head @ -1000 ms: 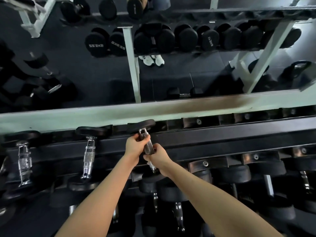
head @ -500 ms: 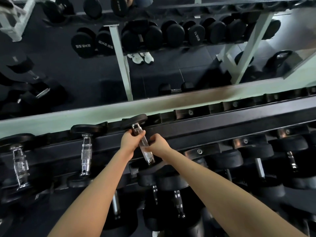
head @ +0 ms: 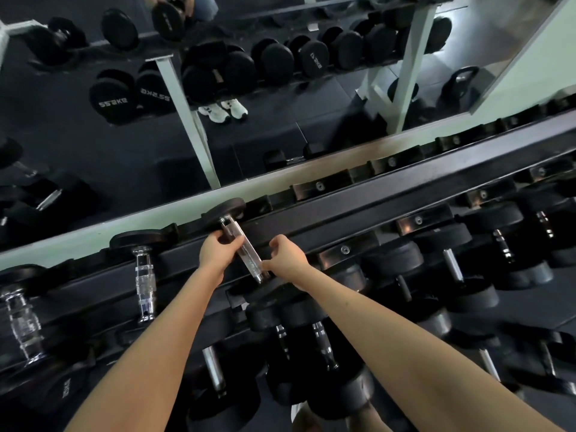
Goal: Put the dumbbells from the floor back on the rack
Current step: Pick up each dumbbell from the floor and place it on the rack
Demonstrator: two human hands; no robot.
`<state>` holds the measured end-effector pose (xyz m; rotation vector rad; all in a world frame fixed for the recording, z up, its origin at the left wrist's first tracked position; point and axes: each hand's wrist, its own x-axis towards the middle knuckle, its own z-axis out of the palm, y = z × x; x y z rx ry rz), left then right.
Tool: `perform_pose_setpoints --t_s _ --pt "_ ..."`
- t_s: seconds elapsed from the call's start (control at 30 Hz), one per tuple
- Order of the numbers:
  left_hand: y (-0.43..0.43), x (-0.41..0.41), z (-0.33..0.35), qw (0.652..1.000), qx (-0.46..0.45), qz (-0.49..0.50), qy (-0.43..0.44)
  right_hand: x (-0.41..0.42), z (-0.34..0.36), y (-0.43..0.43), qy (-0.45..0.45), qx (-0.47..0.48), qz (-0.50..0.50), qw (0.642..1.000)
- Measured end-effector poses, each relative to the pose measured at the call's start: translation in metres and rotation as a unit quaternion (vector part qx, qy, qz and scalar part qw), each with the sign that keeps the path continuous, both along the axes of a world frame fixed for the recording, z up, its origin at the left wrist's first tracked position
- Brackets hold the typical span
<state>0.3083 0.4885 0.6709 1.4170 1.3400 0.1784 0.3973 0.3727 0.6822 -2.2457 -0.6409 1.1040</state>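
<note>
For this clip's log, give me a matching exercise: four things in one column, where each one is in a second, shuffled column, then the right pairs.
Things:
1 left hand
2 right hand
3 white shoes
4 kettlebell

Places:
A on the floor, upper right of the picture
B at the near end of the dumbbell handle
C on the floor, upper middle, beside a white post
D round the far end of that handle

Pairs: 1-D, 2-B, 3-C, 4-A
</note>
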Motion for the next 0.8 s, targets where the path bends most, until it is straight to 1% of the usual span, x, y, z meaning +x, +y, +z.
perform_pose_setpoints --t_s 0.07,0.13,0.23,0.3,0.4,0.5,0.63,0.8 --pt "-0.001 -0.002 0.000 0.999 0.024 -0.004 0.024 0.000 0.001 -0.003 -0.014 0.007 -0.001 1.000" --pt "-0.003 -0.004 0.003 0.996 0.066 -0.009 0.055 0.001 0.003 -0.006 -0.020 0.015 -0.007 1.000" --pt "-0.011 -0.004 0.016 0.980 0.144 -0.031 0.131 0.004 0.008 -0.014 -0.014 0.025 -0.017 0.999" --pt "-0.019 0.000 0.028 0.968 0.194 -0.060 0.147 0.008 0.013 -0.024 -0.006 0.033 -0.027 0.999" --pt "-0.033 0.018 0.042 0.954 0.248 -0.110 0.128 0.017 0.017 -0.045 -0.001 0.046 -0.060 0.997" --pt "-0.058 0.050 0.054 0.945 0.262 -0.172 0.089 0.029 0.019 -0.081 0.005 0.046 -0.116 0.992" --pt "-0.114 0.104 0.055 0.934 0.232 -0.270 0.026 0.044 0.011 -0.153 0.015 0.030 -0.222 0.974" --pt "-0.220 0.168 0.043 0.903 0.183 -0.388 -0.026 0.054 -0.003 -0.277 0.043 0.009 -0.370 0.928"
